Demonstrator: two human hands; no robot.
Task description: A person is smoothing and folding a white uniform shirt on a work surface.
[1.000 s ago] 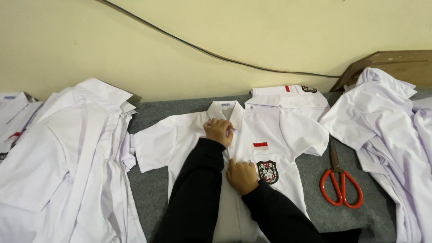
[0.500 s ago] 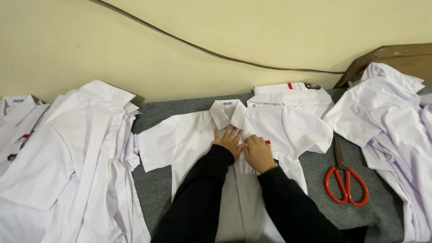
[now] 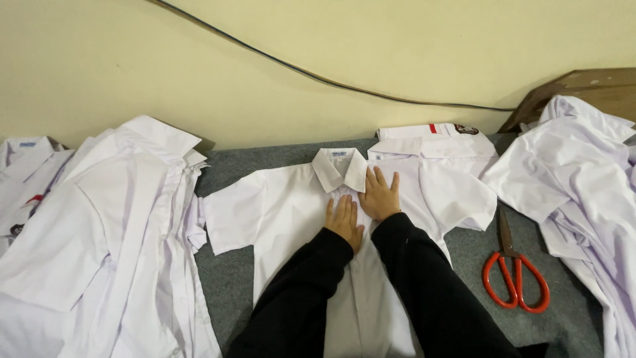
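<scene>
Both black sleeves (image 3: 371, 292) come up from six o'clock, and the two hands sit side by side at the centre of the picture, flat on the white shirt (image 3: 278, 212) spread face-up on the grey table cover (image 3: 225, 278). The left hand (image 3: 344, 222) lies palm down on the button strip, fingers together pointing to twelve o'clock; the right hand (image 3: 380, 195) is just beside it at one o'clock, fingers fanned, tips touching the edge of the collar (image 3: 339, 169). Neither hand grips anything: both are open and pressing down. It looks like the smoothing step, flattening the chest before any fold, and the next move would call for even pressure outward so the front stays lined up. At three o'clock, well apart from the hands, red-handled scissors (image 3: 513, 278) lie on the cover. At nine o'clock sits a heap of white shirts (image 3: 99, 232), another loose pile (image 3: 583, 172) at two o'clock, and a folded shirt (image 3: 430, 136) lies beyond the collar near the wall.
</scene>
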